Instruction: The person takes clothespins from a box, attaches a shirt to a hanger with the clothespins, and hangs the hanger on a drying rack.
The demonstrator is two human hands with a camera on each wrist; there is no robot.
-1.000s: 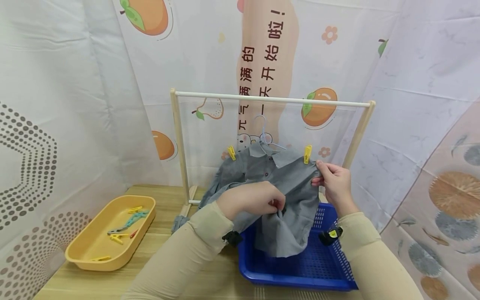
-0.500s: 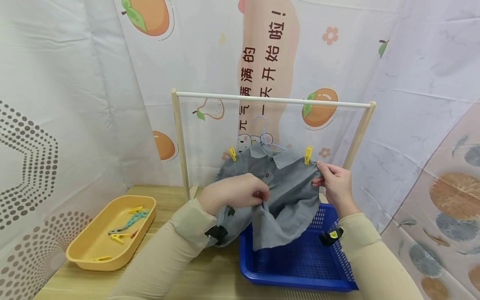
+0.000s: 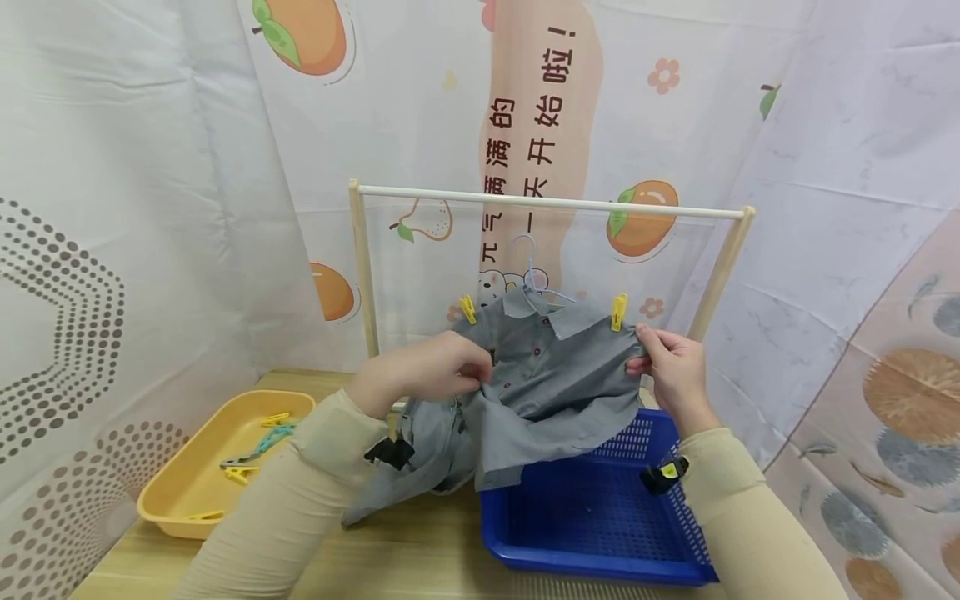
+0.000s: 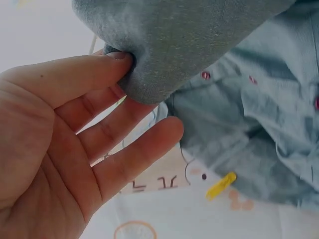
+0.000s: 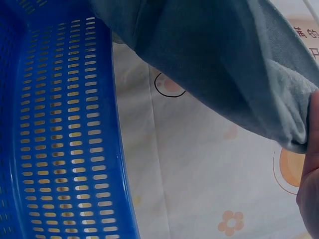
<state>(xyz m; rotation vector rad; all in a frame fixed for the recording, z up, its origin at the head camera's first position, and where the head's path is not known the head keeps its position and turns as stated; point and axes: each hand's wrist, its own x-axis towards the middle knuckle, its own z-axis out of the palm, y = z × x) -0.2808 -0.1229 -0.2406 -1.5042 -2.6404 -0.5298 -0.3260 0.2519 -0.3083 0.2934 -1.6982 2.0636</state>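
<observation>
A grey button-up shirt (image 3: 555, 367) hangs on a pale clothes hanger (image 3: 532, 260). Yellow clothespins sit at both of its shoulders, one at the left (image 3: 468, 309) and one at the right (image 3: 618, 312). My left hand (image 3: 427, 367) pinches the edge of the shirt's front; in the left wrist view, thumb and fingers nip a fold of the cloth (image 4: 169, 45) while the other fingers stay extended. My right hand (image 3: 672, 373) pinches the shirt just outside the right clothespin. Only part of my right hand (image 5: 311, 184) shows in the right wrist view.
A wooden rack with a white bar (image 3: 555, 202) stands behind the shirt. Below the shirt is a blue perforated basket (image 3: 600, 565). At the left, a yellow tray (image 3: 176, 527) holds several clothespins (image 3: 277, 433). Printed curtains surround the wooden table (image 3: 420, 558).
My left hand has moved left and up, pulling the shirt's front edge across with it. The right hand keeps its pinch at the shoulder, nearly still.
</observation>
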